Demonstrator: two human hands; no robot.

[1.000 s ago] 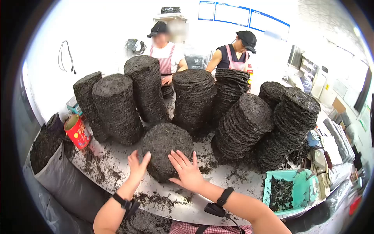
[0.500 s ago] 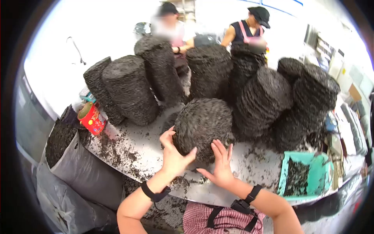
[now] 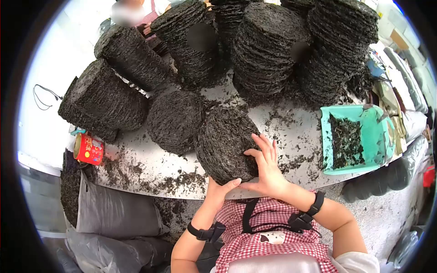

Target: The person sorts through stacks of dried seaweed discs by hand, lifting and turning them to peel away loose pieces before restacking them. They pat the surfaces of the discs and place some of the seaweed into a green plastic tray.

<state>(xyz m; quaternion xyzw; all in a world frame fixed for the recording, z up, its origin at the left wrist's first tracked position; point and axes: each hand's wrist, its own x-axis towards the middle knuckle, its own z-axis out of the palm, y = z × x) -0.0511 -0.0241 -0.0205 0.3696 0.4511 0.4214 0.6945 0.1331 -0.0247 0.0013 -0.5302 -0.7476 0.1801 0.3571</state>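
Observation:
A round, black-brown stack of dried seaweed cakes [image 3: 227, 143] is tilted toward me at the near edge of the table. My left hand [image 3: 219, 190] grips its lower edge, thumb at the rim and the other fingers hidden beneath. Against its right side my right hand [image 3: 268, 170] curls its fingers over the edge, the thumb low near the left thumb. Just left of this stack lies a lower round seaweed pile [image 3: 175, 120], close against it.
Several tall seaweed stacks [image 3: 271, 50] stand along the back. A teal basket [image 3: 382, 136] holding seaweed scraps is at right, a red can [image 3: 89, 150] at left. Dark crumbs litter the pale table [image 3: 296, 132]. Grey sacks [image 3: 116, 204] lie below left. Another person [image 3: 150, 18] is behind the stacks.
My view has tipped downward. The seaweed stack has come nearer to me, off the lower pile now visible at its left. My left hand has shifted from its left side to its lower edge.

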